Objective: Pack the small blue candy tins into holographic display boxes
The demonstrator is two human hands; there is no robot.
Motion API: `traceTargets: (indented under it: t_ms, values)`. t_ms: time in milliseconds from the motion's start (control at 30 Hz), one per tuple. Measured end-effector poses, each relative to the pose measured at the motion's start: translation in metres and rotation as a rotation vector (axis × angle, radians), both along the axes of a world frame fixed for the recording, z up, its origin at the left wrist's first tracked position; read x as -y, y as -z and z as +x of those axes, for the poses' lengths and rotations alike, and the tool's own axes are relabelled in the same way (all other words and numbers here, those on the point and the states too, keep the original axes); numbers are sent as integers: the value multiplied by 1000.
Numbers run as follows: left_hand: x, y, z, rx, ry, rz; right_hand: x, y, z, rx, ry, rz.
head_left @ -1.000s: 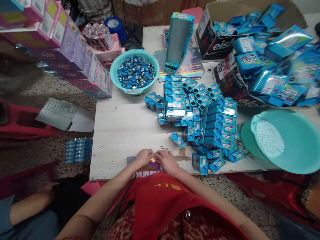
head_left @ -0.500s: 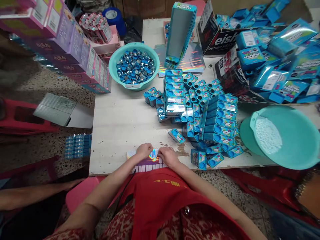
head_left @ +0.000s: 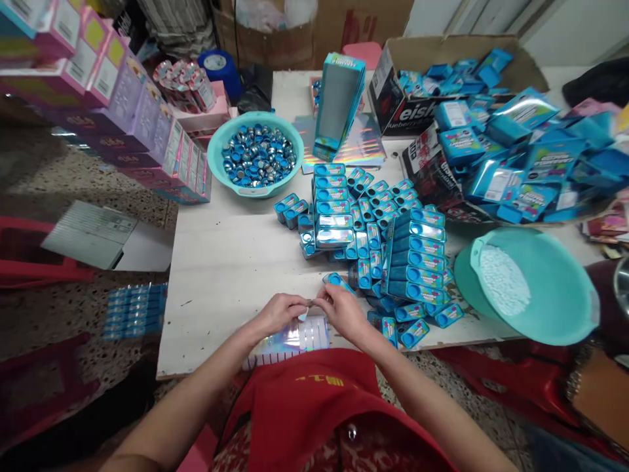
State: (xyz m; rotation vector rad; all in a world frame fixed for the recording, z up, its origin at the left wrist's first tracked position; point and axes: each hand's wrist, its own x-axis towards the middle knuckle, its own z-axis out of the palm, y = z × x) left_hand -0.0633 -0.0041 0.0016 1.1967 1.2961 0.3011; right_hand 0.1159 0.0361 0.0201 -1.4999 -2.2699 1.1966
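Near the table's front edge my left hand [head_left: 279,314] and my right hand [head_left: 343,311] meet, fingertips pinched together. What the pinch holds is too small to name; a small pale, shiny scrap [head_left: 303,316] shows just under the left fingertips. Below both hands, close to the red apron, lies a shiny iridescent sheet [head_left: 289,337] with pale stripes on its right part. A row of white segments with dark gaps [head_left: 270,359] runs along its lower side. Just beyond my right hand a blue candy tin [head_left: 337,280] is partly covered by its fingers.
Blue tins [head_left: 361,244] stand piled and stacked at mid-table. Behind are a teal basin of metal caps [head_left: 211,157] and upright blue cartons [head_left: 337,111]. To the right, a teal tub [head_left: 555,282] holds white pellets; cardboard boxes [head_left: 407,115] overflow with blue packs. Pink and purple boxes [head_left: 132,111] rise at left.
My hands have lifted off the shiny sheet and come together, the fingertips now touching above it. The purple part of the sheet no longer shows. The whole view has shifted.
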Motion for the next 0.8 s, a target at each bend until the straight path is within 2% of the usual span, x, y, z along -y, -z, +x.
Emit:
traceTargets:
  t_ms: [100,167,233,300,400,533,667,733,800]
  values:
    - [-44,-37,-15,-43,-37,174,-27,-27,-7,-48,79,172]
    - [-77,-58,-22,-70,-18,312,-50,-40,-13,-99,165,259]
    - [-110,-72,-26,-74,13,420,-77,-48,-20,-119,264,298]
    - [-140,-76,-29,-79,14,479,-104,-50,-26,-92,353,316]
    - [-175,-71,-31,-66,-9,462,-137,-44,-33,-33,450,367]
    - [-204,-58,-33,7,25,388,-163,-27,-36,-40,544,390]
    - [-215,-44,-33,78,26,332,-173,-16,-37,-74,565,311]
    - [-214,-34,-30,80,-40,313,-176,-13,-36,-81,600,286]
    - [-209,-23,-26,-21,-152,336,-176,-11,-35,-85,642,266]
